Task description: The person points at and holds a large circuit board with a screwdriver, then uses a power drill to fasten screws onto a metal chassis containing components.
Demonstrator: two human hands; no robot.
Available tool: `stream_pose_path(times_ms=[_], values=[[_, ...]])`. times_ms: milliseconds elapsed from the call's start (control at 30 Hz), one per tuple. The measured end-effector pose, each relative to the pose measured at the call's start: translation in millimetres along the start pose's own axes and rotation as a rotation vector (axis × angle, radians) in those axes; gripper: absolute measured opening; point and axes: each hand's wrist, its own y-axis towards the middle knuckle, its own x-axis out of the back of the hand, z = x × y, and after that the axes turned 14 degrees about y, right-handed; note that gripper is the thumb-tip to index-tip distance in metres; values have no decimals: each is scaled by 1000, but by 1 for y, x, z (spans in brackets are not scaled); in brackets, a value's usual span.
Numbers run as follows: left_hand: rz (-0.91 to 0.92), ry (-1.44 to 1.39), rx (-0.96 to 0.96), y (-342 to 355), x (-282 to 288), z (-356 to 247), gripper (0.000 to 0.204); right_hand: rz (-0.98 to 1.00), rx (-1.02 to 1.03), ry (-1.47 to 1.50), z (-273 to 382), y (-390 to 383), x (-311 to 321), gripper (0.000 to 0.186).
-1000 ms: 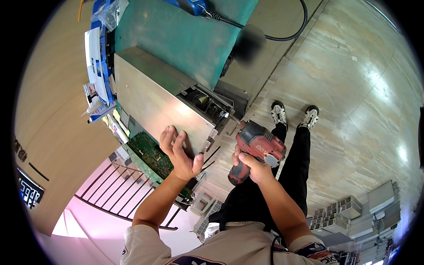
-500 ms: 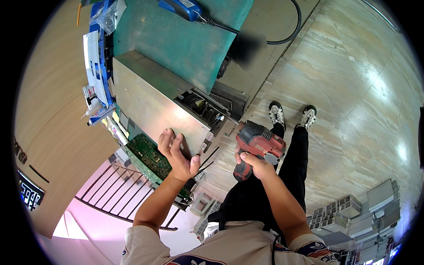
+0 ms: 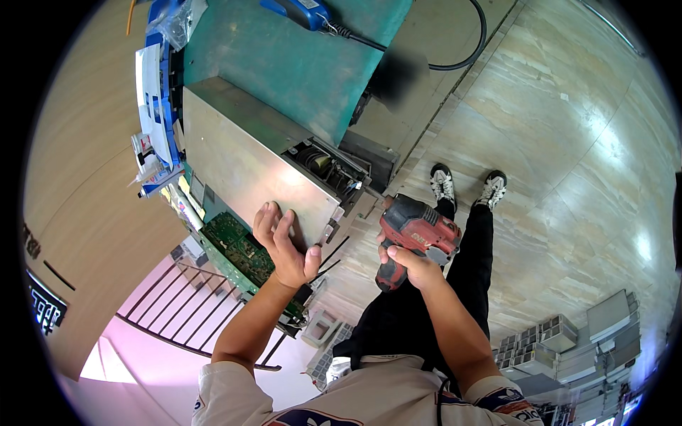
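My left hand [image 3: 283, 248] lies with fingers spread on the top face of a silvery metal case [image 3: 241, 156], near its front corner. The case's near end is uncovered and shows a coil and wiring [image 3: 323, 165]. In my right hand [image 3: 410, 264] is a red and black cordless impact driver [image 3: 419, 226], gripped by its handle. A thin bit reaches from its nose toward the case's uncovered end. Whether the tip touches a screw there is too small to tell.
The case rests on a green mat [image 3: 305, 78]. A green circuit board [image 3: 238, 245] lies beside it on the left. A blue tool with a black cable [image 3: 302, 13] sits at the far side. Grey storage bins [image 3: 547, 344] stand on the tiled floor, lower right.
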Motion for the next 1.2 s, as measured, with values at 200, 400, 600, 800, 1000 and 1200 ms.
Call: stream_pose_path(times_ms=[200,400,600,800,1000,1200], values=[[0,-10,-1,1,0,0,65,-29,4,-27,3,-4,-6,39],[-11,-15,0,-1,-1,1,65,-27,-4,-34,1,-3,2,39],[-19,-61,20,-1,-1,0,63,-32,8,-51,3,-10,-3,41],[-35,-60,27,-2,1,-1,61,-13,22,-38,6,-16,-1,40],[-101,-161,10,-20,22,-32,48,-44,25,-106,20,-21,-9,42],[230,-1474,1056,-49,-28,-116,44,-58,-12,-159,25,-41,-2,37]])
